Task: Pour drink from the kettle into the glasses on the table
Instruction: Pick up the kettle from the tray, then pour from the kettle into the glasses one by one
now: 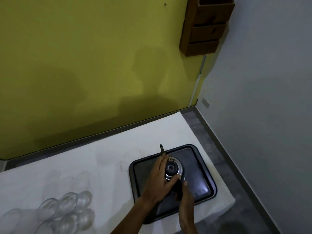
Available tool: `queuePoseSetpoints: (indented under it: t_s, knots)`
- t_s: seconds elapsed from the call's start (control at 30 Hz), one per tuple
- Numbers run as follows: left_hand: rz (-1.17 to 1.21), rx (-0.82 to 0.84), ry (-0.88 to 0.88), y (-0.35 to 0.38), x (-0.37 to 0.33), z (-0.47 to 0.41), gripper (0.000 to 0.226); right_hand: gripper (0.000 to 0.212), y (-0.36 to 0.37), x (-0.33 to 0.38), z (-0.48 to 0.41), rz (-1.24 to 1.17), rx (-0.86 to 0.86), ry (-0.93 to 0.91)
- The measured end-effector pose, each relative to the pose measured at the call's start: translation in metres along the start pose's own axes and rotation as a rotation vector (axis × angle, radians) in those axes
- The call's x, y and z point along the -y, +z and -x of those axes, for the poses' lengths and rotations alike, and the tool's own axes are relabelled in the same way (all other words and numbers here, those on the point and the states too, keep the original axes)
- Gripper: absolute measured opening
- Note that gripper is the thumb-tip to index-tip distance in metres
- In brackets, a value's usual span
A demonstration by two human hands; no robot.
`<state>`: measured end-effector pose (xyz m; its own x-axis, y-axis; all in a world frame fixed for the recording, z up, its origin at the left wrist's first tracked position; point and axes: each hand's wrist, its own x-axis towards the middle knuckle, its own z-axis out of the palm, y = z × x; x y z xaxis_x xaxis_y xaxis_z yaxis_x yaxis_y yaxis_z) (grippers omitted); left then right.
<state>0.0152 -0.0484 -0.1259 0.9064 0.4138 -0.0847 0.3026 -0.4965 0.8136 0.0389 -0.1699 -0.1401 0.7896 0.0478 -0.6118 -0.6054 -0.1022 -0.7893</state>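
A home kitchen or dining corner: a surface (104, 159) under a white cloth carries a dark serving tray (199, 159), a metal kettle (173, 169) and clear drinking glasses (67, 210), beneath a wall-mounted wooden drawer rack (207, 26) on yellow-green paint.

A white cloth (104, 159) covers the table (194, 122). On it, a dark tray (202, 166) lies toward the right edge, and clear glasses (67, 210) cluster near the front-left.

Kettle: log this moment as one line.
kettle on tray | left hand on lid | right hand at handle | glasses left, apart | no pour yet
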Motion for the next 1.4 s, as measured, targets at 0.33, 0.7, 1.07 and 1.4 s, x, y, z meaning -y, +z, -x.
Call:
queuePoseSetpoints:
  t_s: [0.33,0.7,1.07,1.4]
  knots:
    - [0.098,-0.174,-0.093,0.016,-0.006,0.009,0.084,0.053,-0.001,-0.009,-0.013,-0.042,0.055,0.021]
    - [0.026,-0.378,-0.054,-0.043,-0.018,0.067,0.068,0.062,0.009,0.031,0.044,0.096,0.318,-0.237]
    - [-0.015,-0.515,-0.06,-0.131,0.009,0.144,0.079,0.09,0.064,0.022,0.107,0.234,0.669,-0.404]
    - [0.135,-0.61,-0.219,-0.123,0.038,0.166,0.088,0.081,0.092,0.018,0.113,0.439,0.75,-0.428]
